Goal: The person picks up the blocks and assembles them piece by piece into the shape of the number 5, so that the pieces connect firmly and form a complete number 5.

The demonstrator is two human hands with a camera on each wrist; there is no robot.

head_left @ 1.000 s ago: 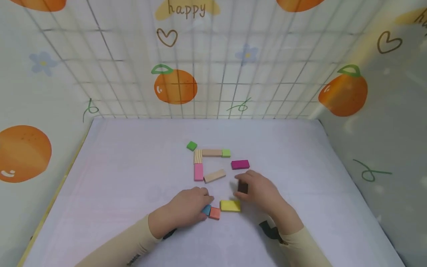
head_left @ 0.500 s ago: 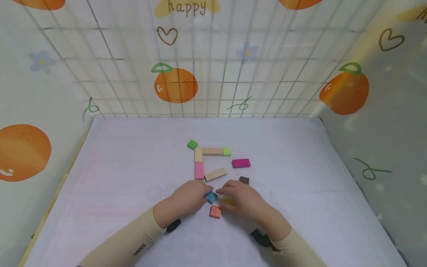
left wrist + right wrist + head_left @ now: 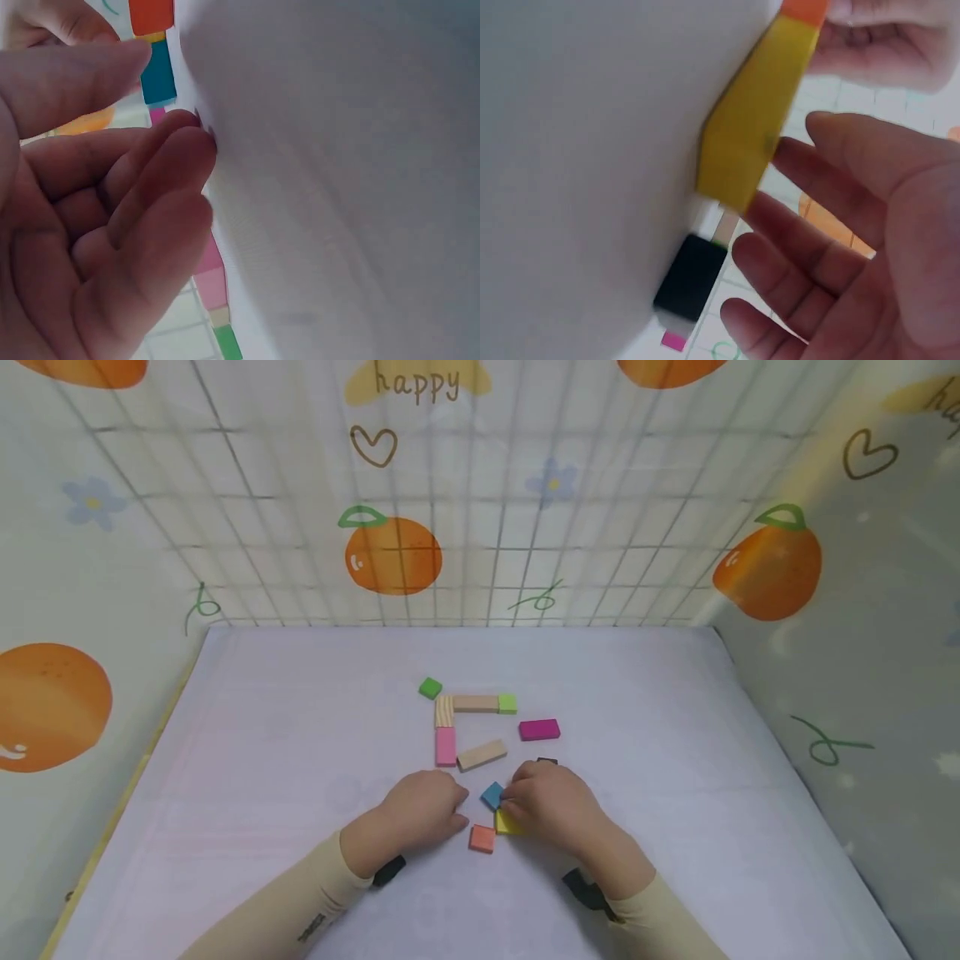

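Observation:
My left hand (image 3: 417,810) hovers low over the table, thumb and fingers parted with nothing between them. In the left wrist view the blue block (image 3: 157,73) stands apart, just beyond its thumb. My right hand (image 3: 561,803) reaches over the yellow block (image 3: 507,822), its fingertips at the right corner of the blue block. Right-hand fingers (image 3: 810,247) are loosely bent in the right wrist view; the index tip is hidden behind the yellow block. An orange block (image 3: 482,838) lies left of the yellow one. Partly covered by the right hand is a black block (image 3: 691,277).
Beyond the hands, a pink block (image 3: 446,747), a striped wooden block (image 3: 445,711), a tan block (image 3: 476,704) and a light green block (image 3: 507,704) form a corner. Nearby lie a loose tan block (image 3: 482,755), a magenta block (image 3: 539,730) and a green block (image 3: 431,687).
The right hand has let go of the black block and moved left to the yellow one. The blue block has shifted away from the orange block, up and right; the left hand has released it.

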